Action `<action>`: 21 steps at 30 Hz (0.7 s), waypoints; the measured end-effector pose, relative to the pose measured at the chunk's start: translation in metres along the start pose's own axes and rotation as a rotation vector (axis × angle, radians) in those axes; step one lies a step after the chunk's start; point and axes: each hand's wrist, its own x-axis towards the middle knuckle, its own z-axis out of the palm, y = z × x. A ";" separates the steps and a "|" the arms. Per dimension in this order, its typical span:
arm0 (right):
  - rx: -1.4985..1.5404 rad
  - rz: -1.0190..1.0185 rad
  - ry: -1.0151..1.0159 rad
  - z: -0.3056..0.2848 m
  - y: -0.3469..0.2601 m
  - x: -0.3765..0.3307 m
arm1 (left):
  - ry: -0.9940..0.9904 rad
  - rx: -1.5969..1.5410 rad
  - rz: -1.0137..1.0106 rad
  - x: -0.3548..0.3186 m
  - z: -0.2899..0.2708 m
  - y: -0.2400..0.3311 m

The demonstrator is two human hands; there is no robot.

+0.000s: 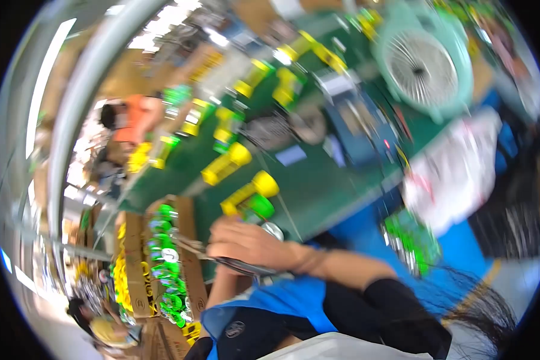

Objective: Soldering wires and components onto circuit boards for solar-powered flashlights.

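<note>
The picture is tilted and blurred. My right hand [246, 243] is curled over the near edge of the green table [318, 186], with its forearm coming in from the right. Its fingers are closed on a dark thin tool [240, 264] whose metal tip [191, 246] points left. Just beyond the hand lies a yellow and green cylindrical part [250, 197], with a small round metal piece [273, 230] beside it. My left forearm [221, 289] rises from below, and the hand itself is hidden behind my right hand.
More yellow-green parts [225, 165] lie along the table. A cardboard box [189, 273] of green pieces stands at the left. A mint fan [423, 66] is at the far right, with a white plastic bag [456, 168] and a bag of green parts [411, 240] nearer. Other people [138, 117] work at the left.
</note>
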 end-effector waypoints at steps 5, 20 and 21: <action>0.177 0.077 0.042 0.016 0.007 0.008 | 0.009 -0.069 -0.055 0.004 0.004 0.021; 0.225 0.200 -0.028 0.028 -0.004 0.004 | 0.025 -0.583 -0.148 -0.005 0.007 0.005; 0.221 0.194 -0.040 0.029 -0.004 0.005 | 0.028 -0.587 -0.147 -0.001 0.009 0.004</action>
